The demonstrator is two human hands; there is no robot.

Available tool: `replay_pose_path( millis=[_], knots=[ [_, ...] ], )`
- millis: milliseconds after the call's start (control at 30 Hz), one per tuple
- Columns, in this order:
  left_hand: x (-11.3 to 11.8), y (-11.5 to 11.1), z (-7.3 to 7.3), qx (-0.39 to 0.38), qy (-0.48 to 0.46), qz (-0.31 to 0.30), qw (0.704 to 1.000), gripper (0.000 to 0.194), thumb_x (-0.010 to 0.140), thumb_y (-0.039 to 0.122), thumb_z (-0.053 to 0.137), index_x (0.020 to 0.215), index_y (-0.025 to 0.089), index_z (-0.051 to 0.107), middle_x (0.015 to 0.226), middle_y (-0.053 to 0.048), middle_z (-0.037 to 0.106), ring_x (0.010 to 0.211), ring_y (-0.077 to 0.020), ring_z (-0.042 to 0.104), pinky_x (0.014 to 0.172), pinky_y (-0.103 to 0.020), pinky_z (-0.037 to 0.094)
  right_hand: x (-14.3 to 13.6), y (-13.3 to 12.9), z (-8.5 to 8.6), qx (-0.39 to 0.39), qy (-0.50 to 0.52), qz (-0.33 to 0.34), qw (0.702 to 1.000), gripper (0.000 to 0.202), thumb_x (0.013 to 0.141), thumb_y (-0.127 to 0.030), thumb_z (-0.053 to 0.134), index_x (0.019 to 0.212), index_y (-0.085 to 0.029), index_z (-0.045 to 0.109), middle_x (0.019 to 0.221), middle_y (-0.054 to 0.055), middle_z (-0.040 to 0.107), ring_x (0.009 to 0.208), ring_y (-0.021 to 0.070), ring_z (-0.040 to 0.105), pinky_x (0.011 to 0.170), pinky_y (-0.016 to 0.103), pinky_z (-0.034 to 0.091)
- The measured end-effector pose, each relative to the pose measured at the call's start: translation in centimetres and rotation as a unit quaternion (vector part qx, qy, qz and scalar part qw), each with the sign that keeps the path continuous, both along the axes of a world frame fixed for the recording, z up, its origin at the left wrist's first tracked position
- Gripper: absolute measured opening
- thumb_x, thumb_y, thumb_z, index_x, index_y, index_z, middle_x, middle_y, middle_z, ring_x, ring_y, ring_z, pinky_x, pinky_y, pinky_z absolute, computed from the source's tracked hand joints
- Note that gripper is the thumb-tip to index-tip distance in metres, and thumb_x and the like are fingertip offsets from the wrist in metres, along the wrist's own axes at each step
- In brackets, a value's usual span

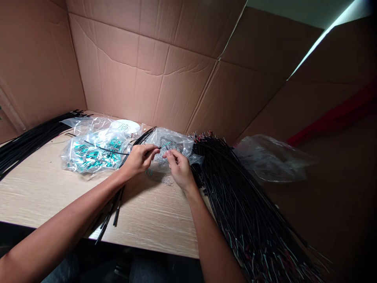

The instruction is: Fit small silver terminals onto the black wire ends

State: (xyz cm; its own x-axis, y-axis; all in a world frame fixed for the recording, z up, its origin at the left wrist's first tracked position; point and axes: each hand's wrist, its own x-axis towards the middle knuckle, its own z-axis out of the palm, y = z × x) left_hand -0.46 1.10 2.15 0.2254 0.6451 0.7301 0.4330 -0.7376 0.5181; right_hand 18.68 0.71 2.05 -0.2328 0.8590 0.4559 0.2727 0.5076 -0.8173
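- Wooden surface (pixel 159 212): cardboard panels (pixel 126 74) rise behind its far edge.
- Large black cable bundle (pixel 235 192): along the right edge, from the far right corner toward the viewer.
- Smaller black cable bundle (pixel 32 137): at the far left corner.
- Clear bag of teal pieces (pixel 91 155): toward the far edge, left of the middle.
- Clear bag of silvery bits (pixel 182 140): near the middle of the far edge, behind the hands.
- Left hand (pixel 138 159): pinching a black cable (pixel 107 150), which passes leftward over the teal pieces.
- Right hand (pixel 179 168): thumb and forefinger closed on a thin dark piece (pixel 167 148), too small to identify, just beside the left fingertips.
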Motion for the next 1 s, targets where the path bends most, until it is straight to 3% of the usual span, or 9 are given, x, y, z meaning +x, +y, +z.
replay_pose_path(
  millis=[267, 500, 600, 700, 767, 900, 1000],
  knots=[
    [0.0, 0.0, -0.3, 0.009, 0.026, 0.008, 1.000, 0.023, 0.101, 0.021, 0.052, 0.082, 0.016, 0.064, 0.063, 0.002, 0.051, 0.056, -0.0109, 0.042, 0.057, -0.026, 0.031, -0.3, 0.0, -0.2, 0.005, -0.013, 0.030, 0.999, 0.031, 0.103, -0.047, 0.057, 0.091, -0.022, 0.071, 0.078, 0.000, 0.062, 0.072, 0.0166, 0.054, 0.067, 0.031, 0.040],
    [-0.2, 0.0, 0.0, -0.046, 0.058, 0.004, 0.997, 0.028, 0.103, 0.026, 0.047, 0.078, 0.017, 0.055, 0.063, 0.003, 0.046, 0.059, -0.0122, 0.038, 0.060, -0.028, 0.027, 0.1, 0.1, 0.1, 0.024, -0.024, 0.032, 0.999, 0.026, 0.100, -0.043, 0.062, 0.093, -0.021, 0.076, 0.089, 0.004, 0.073, 0.081, 0.0195, 0.063, 0.074, 0.033, 0.048],
    [-1.0, 0.1, 0.9, -0.117, 0.054, -0.080, 0.988, 0.034, 0.105, 0.034, 0.044, 0.076, 0.018, 0.051, 0.066, 0.002, 0.045, 0.062, -0.0131, 0.039, 0.061, -0.028, 0.029, 0.4, 0.1, 0.5, 0.028, -0.016, 0.054, 0.998, 0.022, 0.099, -0.040, 0.065, 0.102, -0.022, 0.077, 0.100, 0.005, 0.077, 0.091, 0.0212, 0.067, 0.083, 0.034, 0.051],
    [-1.9, 0.3, 1.7, -0.195, 0.034, -0.192, 0.961, 0.040, 0.106, 0.041, 0.043, 0.073, 0.018, 0.048, 0.070, 0.001, 0.045, 0.065, -0.0131, 0.041, 0.061, -0.027, 0.032, 0.6, 0.1, 0.9, 0.015, -0.026, 0.101, 0.994, 0.022, 0.099, -0.039, 0.065, 0.107, -0.023, 0.077, 0.107, 0.005, 0.077, 0.098, 0.0224, 0.068, 0.091, 0.036, 0.051],
    [-2.4, 0.4, 2.0, -0.217, 0.030, -0.223, 0.950, 0.041, 0.105, 0.042, 0.045, 0.073, 0.017, 0.049, 0.069, 0.001, 0.046, 0.065, -0.0125, 0.041, 0.060, -0.026, 0.033, 0.6, 0.0, 1.2, 0.004, -0.036, 0.122, 0.992, 0.023, 0.100, -0.040, 0.064, 0.109, -0.023, 0.077, 0.109, 0.005, 0.078, 0.101, 0.0230, 0.068, 0.093, 0.037, 0.051],
    [-2.3, 0.1, 2.1, -0.178, 0.025, -0.147, 0.973, 0.038, 0.103, 0.041, 0.052, 0.080, 0.014, 0.066, 0.067, 0.000, 0.056, 0.061, -0.0120, 0.046, 0.056, -0.025, 0.034, 0.4, 0.0, 1.1, 0.002, -0.017, 0.102, 0.995, 0.021, 0.100, -0.040, 0.064, 0.106, -0.025, 0.077, 0.106, 0.004, 0.076, 0.100, 0.0222, 0.067, 0.091, 0.036, 0.050],
    [-1.6, 0.0, 1.5, -0.107, 0.015, -0.061, 0.992, 0.032, 0.101, 0.035, 0.057, 0.085, 0.013, 0.074, 0.071, -0.003, 0.068, 0.060, -0.0124, 0.053, 0.056, -0.025, 0.039, 0.0, 0.0, 0.6, -0.024, 0.007, 0.073, 0.997, 0.024, 0.098, -0.046, 0.065, 0.095, -0.024, 0.076, 0.085, 0.003, 0.069, 0.078, 0.0184, 0.061, 0.070, 0.031, 0.047]
  ],
)
